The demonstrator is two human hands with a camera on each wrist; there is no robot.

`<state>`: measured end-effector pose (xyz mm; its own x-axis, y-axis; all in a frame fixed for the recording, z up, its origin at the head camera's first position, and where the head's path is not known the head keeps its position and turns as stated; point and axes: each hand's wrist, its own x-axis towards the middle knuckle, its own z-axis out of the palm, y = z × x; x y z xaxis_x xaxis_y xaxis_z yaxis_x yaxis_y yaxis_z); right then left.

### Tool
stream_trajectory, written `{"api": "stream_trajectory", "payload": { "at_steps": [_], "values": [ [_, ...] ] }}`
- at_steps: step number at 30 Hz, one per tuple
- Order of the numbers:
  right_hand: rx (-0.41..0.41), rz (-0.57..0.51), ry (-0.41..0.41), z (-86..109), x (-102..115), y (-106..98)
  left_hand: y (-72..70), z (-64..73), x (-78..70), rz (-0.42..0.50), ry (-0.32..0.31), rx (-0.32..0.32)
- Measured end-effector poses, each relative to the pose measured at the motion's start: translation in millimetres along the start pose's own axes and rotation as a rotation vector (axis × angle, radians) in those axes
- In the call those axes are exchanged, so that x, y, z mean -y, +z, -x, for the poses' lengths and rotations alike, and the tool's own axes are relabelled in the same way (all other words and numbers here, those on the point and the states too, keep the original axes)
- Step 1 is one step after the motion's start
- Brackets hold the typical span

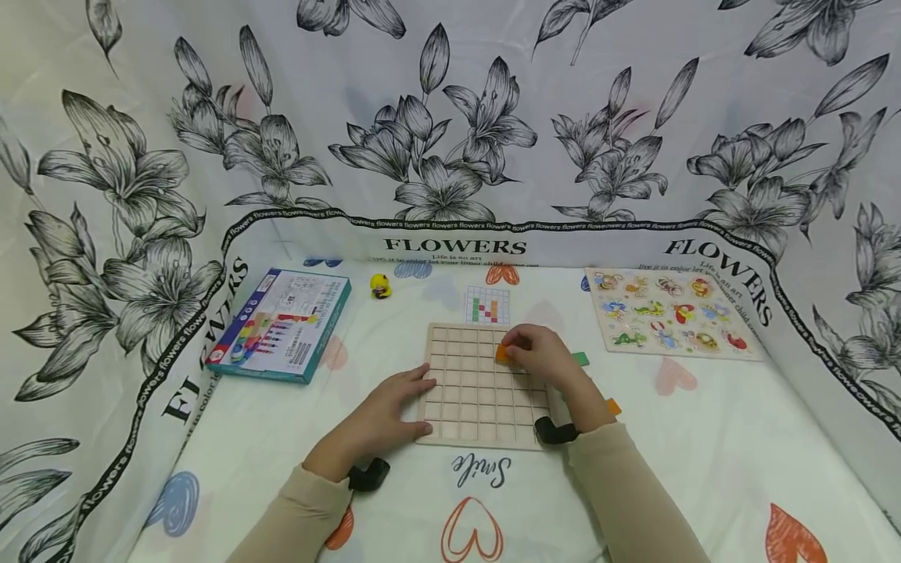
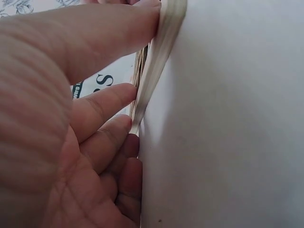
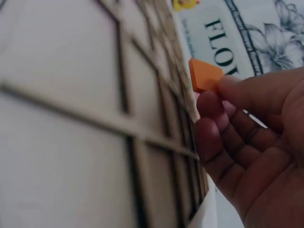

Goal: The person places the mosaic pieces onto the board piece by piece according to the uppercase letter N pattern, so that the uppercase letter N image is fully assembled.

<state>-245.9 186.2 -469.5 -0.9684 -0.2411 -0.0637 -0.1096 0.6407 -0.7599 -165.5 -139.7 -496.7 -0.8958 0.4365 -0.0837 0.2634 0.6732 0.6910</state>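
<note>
A wooden grid board (image 1: 450,391) lies flat on the cloth, divided into small square cells. Between thumb and fingertips my right hand (image 1: 545,356) pinches an orange square tile (image 1: 503,354) over the board's upper right part. The right wrist view shows that tile (image 3: 205,76) tilted above the grid. My left hand (image 1: 387,410) rests at the board's left edge, fingers fairly straight, thumb and fingertips touching the rim. In the left wrist view the fingers meet the board's side edge (image 2: 164,52). Behind the board lies a pattern card (image 1: 487,295) with coloured squares.
A green tile (image 1: 580,359) and another orange tile (image 1: 615,407) lie right of the board, partly hidden by my right arm. A boxed set (image 1: 288,328) and a yellow duck figure (image 1: 380,286) are at the left. An insect puzzle board (image 1: 669,313) lies at the right.
</note>
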Motion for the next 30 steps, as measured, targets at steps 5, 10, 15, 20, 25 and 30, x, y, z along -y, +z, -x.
{"api": "stream_trajectory", "payload": {
  "at_steps": [5, 10, 15, 20, 25, 30],
  "values": [
    [-0.006, 0.000, 0.010, -1.2, -3, 7, 0.8, -2.3, 0.1, -0.030, 0.004, -0.011],
    [0.016, 0.026, -0.022, -0.7, -1, 8, -0.2, -0.6, 0.7, -0.044, -0.010, -0.014],
    [0.053, 0.061, -0.029, -0.3, 0, 7, -1.6, 1.1, -2.2, -0.038, -0.019, -0.011],
    [0.071, 0.094, -0.042, 0.6, 0, 7, -1.5, 0.0, -5.2, -0.041, -0.020, -0.005],
    [0.077, 0.134, -0.039, 0.4, -1, 9, -0.6, 0.1, -8.2, -0.060, -0.019, 0.010],
    [0.079, 0.166, -0.042, 0.9, -2, 11, 0.0, 1.1, -11.0, -0.068, -0.022, 0.030]
  ]
}}
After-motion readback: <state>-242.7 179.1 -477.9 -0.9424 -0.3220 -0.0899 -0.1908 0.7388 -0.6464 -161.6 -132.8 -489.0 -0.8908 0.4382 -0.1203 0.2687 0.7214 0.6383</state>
